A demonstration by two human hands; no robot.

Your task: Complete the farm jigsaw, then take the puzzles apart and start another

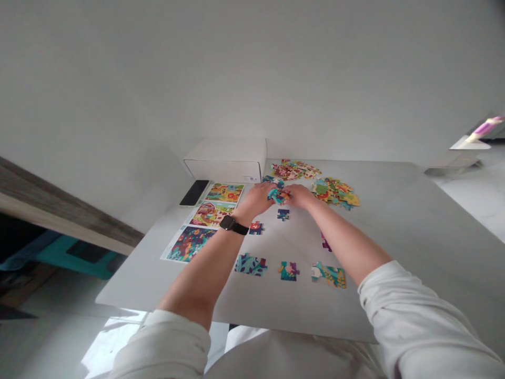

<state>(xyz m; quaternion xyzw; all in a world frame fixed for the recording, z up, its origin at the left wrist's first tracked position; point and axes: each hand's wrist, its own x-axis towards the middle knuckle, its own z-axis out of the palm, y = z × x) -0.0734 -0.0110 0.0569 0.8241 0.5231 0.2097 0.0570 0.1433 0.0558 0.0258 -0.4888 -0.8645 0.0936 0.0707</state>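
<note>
As the left hand (256,199) and the right hand (300,196) come together, fingers curled and nearly closed, they pinch a small cluster of teal-and-orange jigsaw pieces (279,196) close over the pale surface (394,221), held tight and low! Loose piles (335,192) sit just beyond, separate pieces (250,264) lie nearer the body, and a printed picture sheet (188,243) lies left.

A teal-and-red clump of jigsaw pieces (279,196), pressed together
On the near side, small flat sections of puzzle (250,265) lie well apart, teal, navy and purple; beyond, a red-and-cream heap (295,169) and a yellow-and-green heap (335,192) sit side by side.
</note>
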